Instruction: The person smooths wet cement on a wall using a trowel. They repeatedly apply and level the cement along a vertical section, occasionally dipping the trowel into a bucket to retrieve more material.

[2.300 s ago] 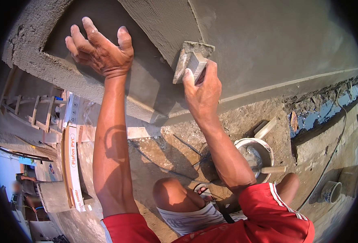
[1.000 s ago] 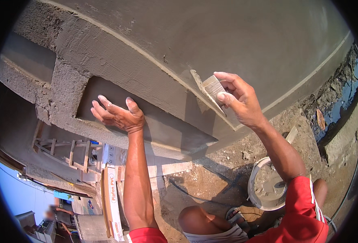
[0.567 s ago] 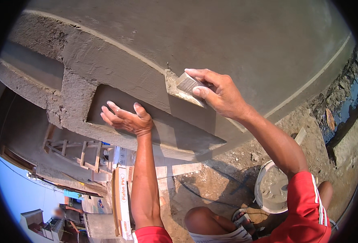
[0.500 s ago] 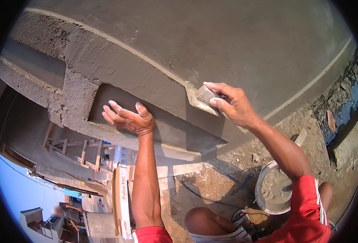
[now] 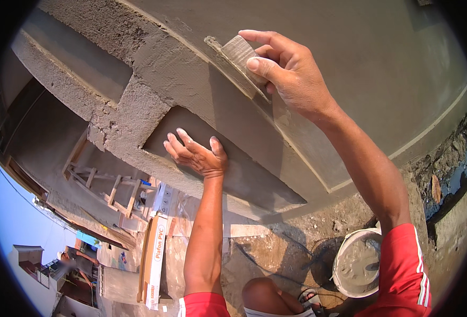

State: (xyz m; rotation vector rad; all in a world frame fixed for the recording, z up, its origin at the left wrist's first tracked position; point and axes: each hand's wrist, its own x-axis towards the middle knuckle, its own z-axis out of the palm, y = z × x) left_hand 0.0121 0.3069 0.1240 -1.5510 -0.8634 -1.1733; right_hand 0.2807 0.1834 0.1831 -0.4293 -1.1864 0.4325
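In my right hand point(image 5: 294, 76) is a small wooden float point(image 5: 239, 55), gripped by its block between thumb and fingers. Its thin plate lies along the raised corner edge of the grey plastered wall point(image 5: 381, 74), and wet mortar clings to the plate's far end. Lower and to the left, my left hand point(image 5: 199, 156) has its fingers apart and holds nothing. It is at a long rectangular recess point(image 5: 244, 171) in the wall's narrow face; whether the palm touches the lower ledge is hidden.
A white bucket point(image 5: 338, 272) of wet mortar stands on the dirt ground at lower right, near my knee. Long boxes point(image 5: 157, 253) and a wooden ladder-like frame point(image 5: 114, 190) lie at lower left. Another person point(image 5: 85, 259) is far off there. A water-filled ditch point(image 5: 450, 185) runs at right.
My right hand and the float have moved up and left along the corner edge. In the picture, my left hand sits farther right, still at the recess. The view has shifted.
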